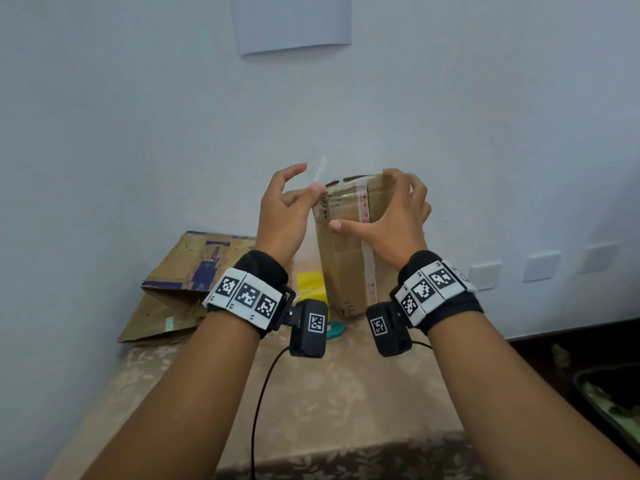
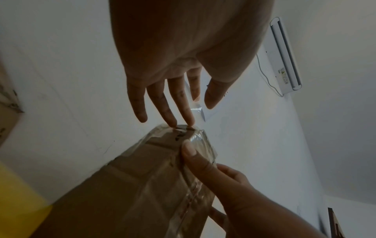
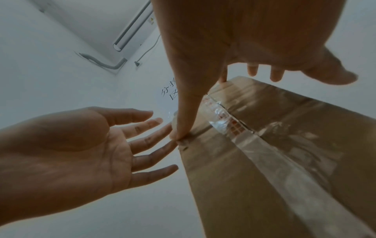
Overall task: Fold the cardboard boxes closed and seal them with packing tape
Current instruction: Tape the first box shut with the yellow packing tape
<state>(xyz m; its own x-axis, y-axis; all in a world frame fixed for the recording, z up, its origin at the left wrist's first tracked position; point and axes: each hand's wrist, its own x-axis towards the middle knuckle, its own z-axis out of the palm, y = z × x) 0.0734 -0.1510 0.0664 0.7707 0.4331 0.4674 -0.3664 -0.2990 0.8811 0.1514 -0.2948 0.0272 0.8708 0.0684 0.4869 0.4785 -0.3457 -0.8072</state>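
A tall brown cardboard box (image 1: 346, 268) stands upright on the table, with a strip of clear tape (image 1: 366, 258) running down its front. My right hand (image 1: 381, 209) grips its upper right side, fingers curled over the top and thumb (image 3: 177, 128) pressing the front edge. My left hand (image 1: 301, 188) is at the upper left corner with fingers straight; two fingertips (image 2: 183, 122) touch the box (image 2: 122, 193) top. A loose end of clear tape (image 1: 321, 169) sticks up beside the left index finger. In the right wrist view the left hand (image 3: 132, 140) shows an open palm beside the box (image 3: 264, 169).
Flattened cardboard (image 1: 180, 289) leans at the back left of the cloth-covered table (image 1: 311, 393). A yellow object (image 1: 310, 284) and a teal item (image 1: 336, 329) lie behind my wrists. The wall stands close behind the box. A dark tray (image 1: 606, 393) sits at the right.
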